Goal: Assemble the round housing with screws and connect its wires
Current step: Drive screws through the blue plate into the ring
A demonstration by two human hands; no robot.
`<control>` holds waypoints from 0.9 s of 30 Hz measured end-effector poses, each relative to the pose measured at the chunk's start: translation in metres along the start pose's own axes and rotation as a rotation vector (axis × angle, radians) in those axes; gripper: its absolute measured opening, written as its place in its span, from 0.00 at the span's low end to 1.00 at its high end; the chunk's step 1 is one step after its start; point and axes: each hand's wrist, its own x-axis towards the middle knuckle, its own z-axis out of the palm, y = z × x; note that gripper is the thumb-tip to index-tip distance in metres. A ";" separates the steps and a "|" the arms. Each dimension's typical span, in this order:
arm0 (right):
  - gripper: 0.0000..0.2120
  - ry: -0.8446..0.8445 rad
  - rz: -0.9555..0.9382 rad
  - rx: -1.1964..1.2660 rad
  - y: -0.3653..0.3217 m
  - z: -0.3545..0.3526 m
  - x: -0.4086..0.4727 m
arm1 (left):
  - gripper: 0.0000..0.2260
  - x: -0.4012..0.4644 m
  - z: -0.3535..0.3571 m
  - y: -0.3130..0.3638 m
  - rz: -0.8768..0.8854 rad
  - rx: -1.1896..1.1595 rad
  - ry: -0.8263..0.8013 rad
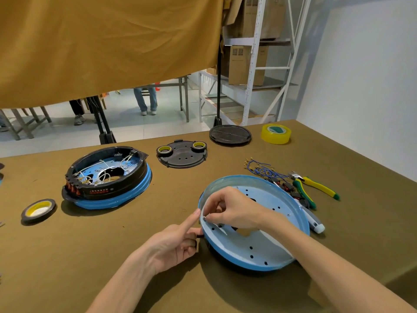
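Note:
A round blue housing [270, 222] with a pale perforated inner plate lies tilted on the table in front of me. My right hand [230, 208] reaches into it and pinches a small screw at a hole near the left rim. My left hand [178, 240] steadies the outside of that rim; its forefinger points up along the edge and its other fingers curl round a black part there. A second housing [108, 177], black ring on blue base with white wires inside, sits at the left. Loose blue wires [261, 169] lie behind the near housing.
Yellow-green pliers [316, 186] and a white tool [316, 224] lie right of the housing. A black cover plate [182, 158] carries two tape rolls. Another tape roll [38, 210] lies far left, yellow tape [275, 133] and a black stand base [230, 134] at the back.

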 end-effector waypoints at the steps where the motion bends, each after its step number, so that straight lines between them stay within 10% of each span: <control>1: 0.00 0.022 -0.007 -0.029 0.000 0.002 0.000 | 0.38 0.000 0.000 0.000 0.001 0.009 -0.001; 21: 0.03 0.149 -0.029 -0.159 -0.014 0.006 -0.007 | 0.31 0.004 0.007 0.002 0.088 0.137 0.058; 27: 0.07 0.674 -0.018 -0.106 -0.005 -0.047 -0.030 | 0.34 -0.001 0.002 0.010 0.271 0.252 0.166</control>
